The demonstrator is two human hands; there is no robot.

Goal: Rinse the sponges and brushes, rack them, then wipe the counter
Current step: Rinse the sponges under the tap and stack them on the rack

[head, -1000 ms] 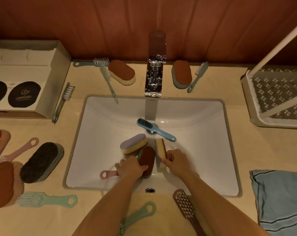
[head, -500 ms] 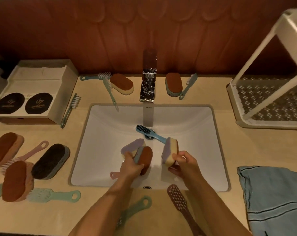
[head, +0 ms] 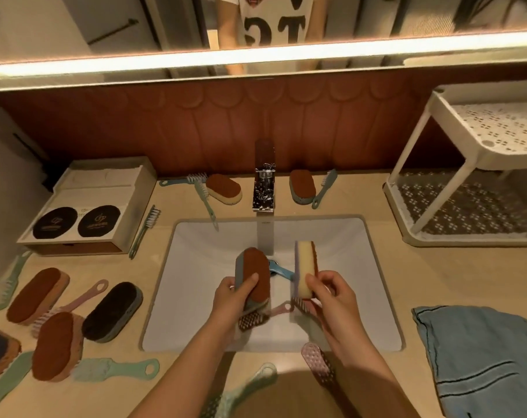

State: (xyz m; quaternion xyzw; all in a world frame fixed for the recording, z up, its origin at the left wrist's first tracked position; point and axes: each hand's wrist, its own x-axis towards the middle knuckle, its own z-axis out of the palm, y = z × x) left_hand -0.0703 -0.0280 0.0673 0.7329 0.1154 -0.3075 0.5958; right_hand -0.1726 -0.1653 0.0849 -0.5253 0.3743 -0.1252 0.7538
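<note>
Head view. Left hand [head: 235, 300] grips a brown-topped sponge [head: 256, 276] by its lower end, fingers curled round it. Right hand [head: 331, 292] pinches a yellow-and-purple sponge [head: 305, 268] held on edge. Both sponges are upright over the sink [head: 201, 260], centre frame, just apart, in front of the faucet [head: 263, 188]. In the basin below: a blue brush [head: 281, 270] and a pink handle [head: 286, 306], both part hidden.

The desk [head: 407, 276] strip at the sink's front rim is narrow, with 2 brushes on it: a green brush [head: 250, 384] and a pink brush [head: 318, 366]. Behind the sink are 2 sponges, one each side of the faucet, with 3 brushes beside them.

Left of frame: 4 sponges, one cut by the edge, brushes packed among them, little bare desk. Box [head: 87, 206] upper left.

To the right, a bare desk band runs between the sink rim and the blue towel [head: 482, 363], lower right. Two-tier rack [head: 491, 161] upper right, at the desk's back edge.
</note>
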